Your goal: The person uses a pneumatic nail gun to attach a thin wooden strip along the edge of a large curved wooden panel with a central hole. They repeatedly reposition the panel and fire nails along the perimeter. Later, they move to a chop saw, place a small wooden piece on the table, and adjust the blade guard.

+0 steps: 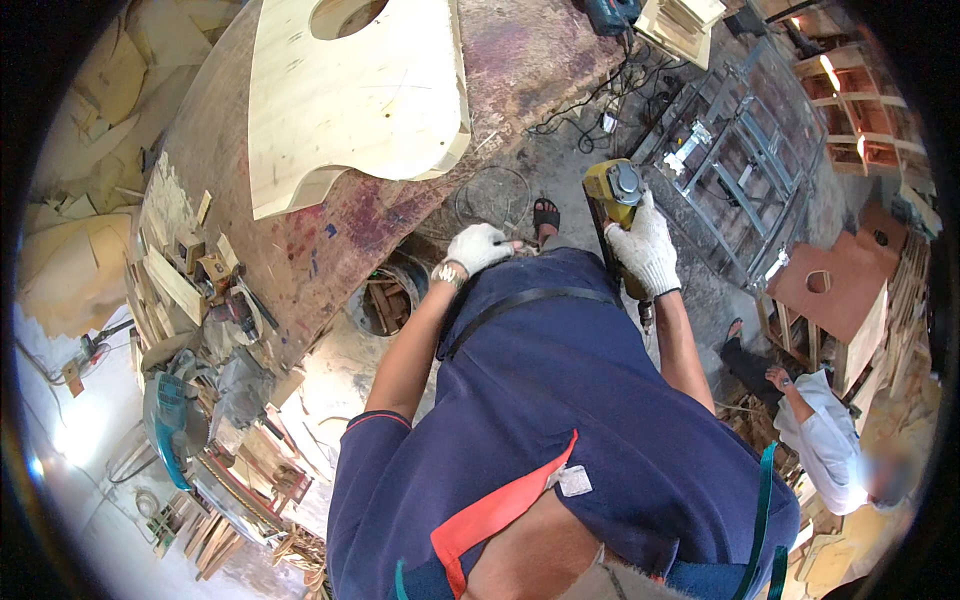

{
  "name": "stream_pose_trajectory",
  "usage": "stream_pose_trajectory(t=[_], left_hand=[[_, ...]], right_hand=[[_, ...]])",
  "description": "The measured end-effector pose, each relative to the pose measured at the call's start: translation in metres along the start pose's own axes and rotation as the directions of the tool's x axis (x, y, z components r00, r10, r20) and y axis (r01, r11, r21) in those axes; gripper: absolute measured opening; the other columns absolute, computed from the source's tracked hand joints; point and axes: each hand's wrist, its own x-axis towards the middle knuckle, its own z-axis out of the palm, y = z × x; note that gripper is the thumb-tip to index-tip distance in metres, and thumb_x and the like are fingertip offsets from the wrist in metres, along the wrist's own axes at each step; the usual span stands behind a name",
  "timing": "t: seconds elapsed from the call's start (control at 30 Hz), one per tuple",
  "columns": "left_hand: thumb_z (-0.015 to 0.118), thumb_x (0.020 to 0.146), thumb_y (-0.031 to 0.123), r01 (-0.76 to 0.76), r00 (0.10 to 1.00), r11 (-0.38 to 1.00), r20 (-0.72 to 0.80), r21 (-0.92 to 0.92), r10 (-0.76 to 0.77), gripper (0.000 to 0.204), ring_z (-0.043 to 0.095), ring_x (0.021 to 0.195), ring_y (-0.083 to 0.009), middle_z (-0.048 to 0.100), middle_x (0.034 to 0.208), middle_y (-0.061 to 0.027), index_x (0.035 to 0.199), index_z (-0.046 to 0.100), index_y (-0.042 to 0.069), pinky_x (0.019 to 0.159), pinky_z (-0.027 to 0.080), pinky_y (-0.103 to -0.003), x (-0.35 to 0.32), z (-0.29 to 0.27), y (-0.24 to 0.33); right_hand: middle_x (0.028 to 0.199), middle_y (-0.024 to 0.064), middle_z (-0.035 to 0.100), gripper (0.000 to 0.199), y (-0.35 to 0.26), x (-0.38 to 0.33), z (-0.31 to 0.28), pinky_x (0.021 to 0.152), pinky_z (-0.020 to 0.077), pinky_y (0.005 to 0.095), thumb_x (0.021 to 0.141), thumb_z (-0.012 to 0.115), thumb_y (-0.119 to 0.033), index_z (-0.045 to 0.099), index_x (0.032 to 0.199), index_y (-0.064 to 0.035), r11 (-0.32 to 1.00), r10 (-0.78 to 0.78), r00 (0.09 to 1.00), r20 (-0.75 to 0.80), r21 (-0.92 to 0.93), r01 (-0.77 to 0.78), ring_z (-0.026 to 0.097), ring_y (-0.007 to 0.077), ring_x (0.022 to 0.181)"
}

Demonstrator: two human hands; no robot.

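Right hand: the gloved right hand [647,250] was clamped around the grip of a yellow power tool [613,190], which looked like a nail gun, though the angle made that hard to confirm.
Power tool: it sat upright in the right hand's fist, its yellow head above the knuckles and its dark body running down past the wrist, held over the floor just right of the person's body.
Left hand: the left hand [477,247], in a white glove with a wristwatch [448,273] at the cuff, was held at the waist; its fingers were curled together, and whether they pinched anything small could not be told.
Hands to each other: the two hands were near one another at waist level, apart, with the navy shirt between them.
Desk: a big worn desk [330,220] with a stained reddish top lay to the left, carrying a pale plywood panel [350,95] with a round hole cut in it.
Desk edge: wood offcuts [170,270] were piled along its left end.
Floor: dusty concrete held black cables [590,110], a metal frame [725,150] and a teal saw [170,425].
Room: a second person in a white shirt [830,440] crouched at the right among wooden boards.
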Motion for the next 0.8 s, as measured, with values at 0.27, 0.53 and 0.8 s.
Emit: stream_pose_trajectory(t=[0.27,0.53,0.8], left_hand=[[0.080,0.089,0.023,-0.331,0.339,0.842,-0.886,-0.426,-0.316,0.029,0.058,0.066,-0.0217,0.064,0.074,-0.0114,0.095,0.068,-0.003,0.064,0.048,-0.037,0.026,-0.031,-0.024],[0.075,0.092,0.024,-0.223,0.327,0.902,-0.900,-0.369,-0.287,0.027,0.066,0.064,-0.0305,0.068,0.074,-0.0229,0.088,0.073,-0.003,0.063,0.050,-0.040,0.048,-0.031,-0.041],[0.065,0.099,0.036,-0.274,0.346,0.913,-0.917,-0.301,-0.198,0.038,0.067,0.073,-0.0417,0.069,0.079,-0.0241,0.091,0.073,0.000,0.068,0.050,-0.045,0.046,-0.032,-0.041]], right_hand=[[0.110,0.0325,0.069,0.076,-0.018,-0.008,0.003,0.089,0.0535,0.0522,0.083,0.073,-0.030,0.042,0.144,0.0033,0.999,0.033,0.997,0.062,-0.037,-0.031,0.067,0.0481,0.106],[0.104,0.0324,0.070,0.077,-0.037,-0.007,0.003,0.086,0.0551,0.0523,0.080,0.072,-0.026,0.042,0.145,0.0028,0.988,-0.147,0.986,0.078,-0.035,0.150,0.068,0.0473,0.103],[0.085,0.0222,0.073,0.059,-0.096,0.012,0.001,0.068,0.0577,0.0429,0.082,0.073,-0.024,0.050,0.130,-0.0001,0.932,-0.314,0.941,0.125,0.231,0.280,0.074,0.0320,0.073]])
